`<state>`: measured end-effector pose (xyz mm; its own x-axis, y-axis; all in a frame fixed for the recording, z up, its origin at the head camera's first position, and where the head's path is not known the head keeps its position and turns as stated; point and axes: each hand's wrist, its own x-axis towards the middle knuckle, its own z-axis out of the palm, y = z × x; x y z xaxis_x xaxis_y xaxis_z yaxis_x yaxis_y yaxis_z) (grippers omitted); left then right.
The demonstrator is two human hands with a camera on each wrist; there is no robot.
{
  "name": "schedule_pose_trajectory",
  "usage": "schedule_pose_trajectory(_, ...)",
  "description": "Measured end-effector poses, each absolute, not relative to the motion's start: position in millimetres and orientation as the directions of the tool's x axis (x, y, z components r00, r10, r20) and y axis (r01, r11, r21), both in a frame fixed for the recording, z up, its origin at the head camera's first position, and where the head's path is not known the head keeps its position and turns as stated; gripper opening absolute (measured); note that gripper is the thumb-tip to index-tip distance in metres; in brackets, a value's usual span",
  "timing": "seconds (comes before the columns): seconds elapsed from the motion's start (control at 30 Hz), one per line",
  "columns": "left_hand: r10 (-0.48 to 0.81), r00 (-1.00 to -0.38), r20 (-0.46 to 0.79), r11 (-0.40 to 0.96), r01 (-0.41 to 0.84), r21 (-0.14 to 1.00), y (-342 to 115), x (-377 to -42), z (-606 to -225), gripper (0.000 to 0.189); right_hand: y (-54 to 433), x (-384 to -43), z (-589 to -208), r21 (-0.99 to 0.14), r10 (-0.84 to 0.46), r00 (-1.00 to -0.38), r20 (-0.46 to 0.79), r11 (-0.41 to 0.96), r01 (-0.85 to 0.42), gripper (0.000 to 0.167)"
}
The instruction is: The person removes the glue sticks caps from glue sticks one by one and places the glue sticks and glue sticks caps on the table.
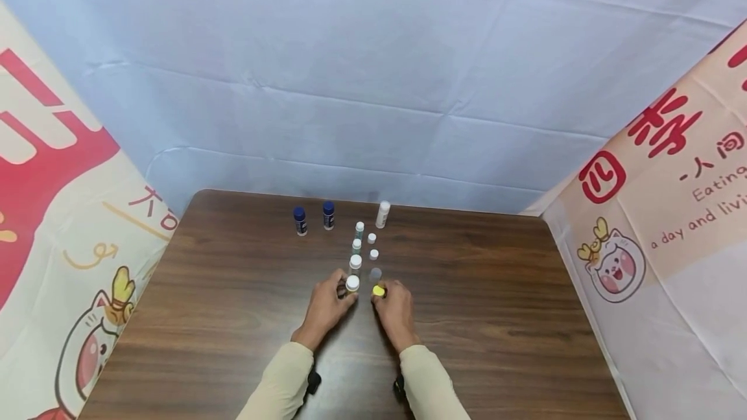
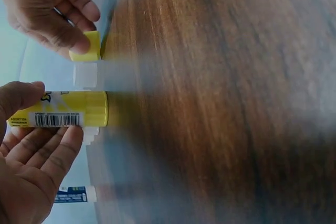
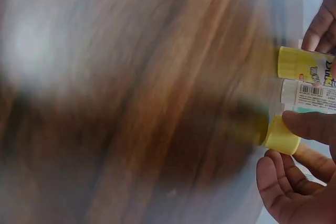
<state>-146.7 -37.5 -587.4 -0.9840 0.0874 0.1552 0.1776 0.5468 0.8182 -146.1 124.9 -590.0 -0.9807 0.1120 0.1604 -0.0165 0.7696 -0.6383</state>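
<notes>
Near the middle of the brown table, my left hand (image 1: 325, 306) grips an upright yellow glue stick (image 2: 73, 109) with a barcode label. Its white upper end shows in the head view. Just to the right, my right hand (image 1: 398, 314) pinches a small yellow cap (image 3: 282, 136) between thumb and fingers. The cap is apart from the stick, low at the tabletop; whether it touches the wood I cannot tell. Beyond the left hand stand more white-topped glue sticks (image 1: 355, 262) in a line. Beside them, a translucent cap (image 1: 375, 273) and two white caps (image 1: 374, 254) form a second line.
Two blue-capped glue sticks (image 1: 329, 216) stand at the back left of the table (image 1: 496, 290). A white stick (image 1: 382, 214) stands at the back, right of the line. A pale cloth wall (image 1: 350, 115) closes off the far side, with printed panels left and right.
</notes>
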Motion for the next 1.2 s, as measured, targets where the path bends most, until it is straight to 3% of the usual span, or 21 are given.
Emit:
schedule_pose_trajectory(0.27, 0.109, -0.981, 0.160, 0.533, 0.193, 0.824, -38, -149, -590, 0.030, 129, -148, -588, -0.529, 0.017, -0.987, 0.161, 0.845, -0.072, 0.018)
schedule_pose_trajectory(0.57, 0.146, -0.977, 0.155, 0.519, 0.209, 0.829, -43, -148, -591, 0.032, 123, -151, -579, -0.491, 0.003, -0.998, 0.064, 0.871, -0.029, 0.020)
schedule_pose_trajectory(1.2, 0.160, -0.971, 0.175, 0.521, 0.234, 0.821, -44, -152, -592, 0.035, 134, -158, -579, -0.604, 0.024, -0.999, -0.036, 0.796, 0.041, 0.026)
